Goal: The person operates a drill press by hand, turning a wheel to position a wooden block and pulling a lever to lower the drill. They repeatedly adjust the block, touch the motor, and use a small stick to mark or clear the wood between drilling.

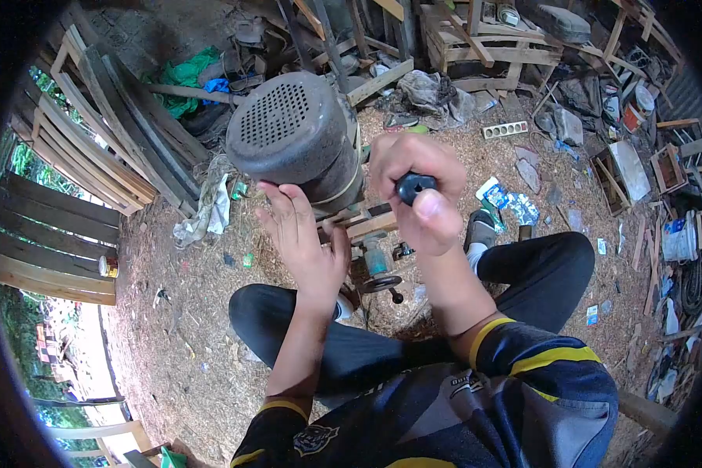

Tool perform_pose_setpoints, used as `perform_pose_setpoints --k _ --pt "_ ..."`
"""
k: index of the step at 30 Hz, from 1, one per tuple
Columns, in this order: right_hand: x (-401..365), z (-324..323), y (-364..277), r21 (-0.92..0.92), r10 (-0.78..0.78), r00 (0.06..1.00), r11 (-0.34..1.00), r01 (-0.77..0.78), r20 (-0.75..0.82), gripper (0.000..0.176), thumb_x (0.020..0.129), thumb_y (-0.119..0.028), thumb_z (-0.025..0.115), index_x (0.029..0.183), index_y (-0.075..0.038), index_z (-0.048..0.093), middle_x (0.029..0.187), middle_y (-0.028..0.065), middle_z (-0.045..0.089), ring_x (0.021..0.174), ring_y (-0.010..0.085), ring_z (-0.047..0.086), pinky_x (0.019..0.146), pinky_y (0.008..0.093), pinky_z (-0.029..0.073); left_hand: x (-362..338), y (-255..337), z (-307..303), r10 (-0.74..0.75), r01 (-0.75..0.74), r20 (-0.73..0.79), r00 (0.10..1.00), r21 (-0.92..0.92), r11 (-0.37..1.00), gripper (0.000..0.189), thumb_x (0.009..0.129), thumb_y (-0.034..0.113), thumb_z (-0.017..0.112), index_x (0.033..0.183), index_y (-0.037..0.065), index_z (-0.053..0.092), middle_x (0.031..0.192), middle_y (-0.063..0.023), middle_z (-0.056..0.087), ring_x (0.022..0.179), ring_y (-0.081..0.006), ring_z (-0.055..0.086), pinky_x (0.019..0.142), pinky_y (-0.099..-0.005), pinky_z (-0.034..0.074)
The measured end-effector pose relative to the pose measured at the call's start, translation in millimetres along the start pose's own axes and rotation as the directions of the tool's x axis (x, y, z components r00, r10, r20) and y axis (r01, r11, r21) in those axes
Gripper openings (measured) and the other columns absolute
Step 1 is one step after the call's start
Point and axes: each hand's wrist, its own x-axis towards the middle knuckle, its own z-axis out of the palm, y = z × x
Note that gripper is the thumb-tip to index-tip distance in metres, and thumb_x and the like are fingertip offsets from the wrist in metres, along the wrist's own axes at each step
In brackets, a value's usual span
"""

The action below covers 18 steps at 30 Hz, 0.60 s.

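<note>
A large dark electric motor (320, 136) with a perforated round end cover (277, 117) stands in front of me, tilted towards me. My left hand (303, 249) has its fingers stretched and apart, with the fingertips against the motor's lower edge. To the motor's right, my right hand (425, 183) is wrapped round a black handle (415, 187), seen end-on, with the thumb along it. The rest of that tool is hidden behind the hand. Below the hands is a greenish machine part (376, 257) with a dark handwheel (382, 283).
Sawdust covers the ground (203, 335). Curved wooden pieces (121, 117) lean at the left. A white power strip (505, 130) lies beyond my right hand, near blue-and-white wrappers (515, 201). A wooden frame (499, 53) stands at the back, and my legs flank the machine.
</note>
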Motion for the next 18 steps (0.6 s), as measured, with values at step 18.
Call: perform_pose_setpoints --k 18 --pt "-32.1 9.5 5.9 -0.116 0.002 0.991 0.993 -0.018 -0.134 0.041 0.097 -0.04 0.05 0.115 -0.003 0.049 0.096 0.0107 0.054 0.092 0.0222 0.053 0.09 0.0393 0.044 -22.5 -92.0 -57.8 -0.034 -0.002 -0.1 0.994 -0.338 0.941 0.039 0.098 0.006 0.052 0.133 0.001 0.066 0.161 -0.0171 0.044 0.154 -0.0366 0.032 0.125 -0.0499 0.021"
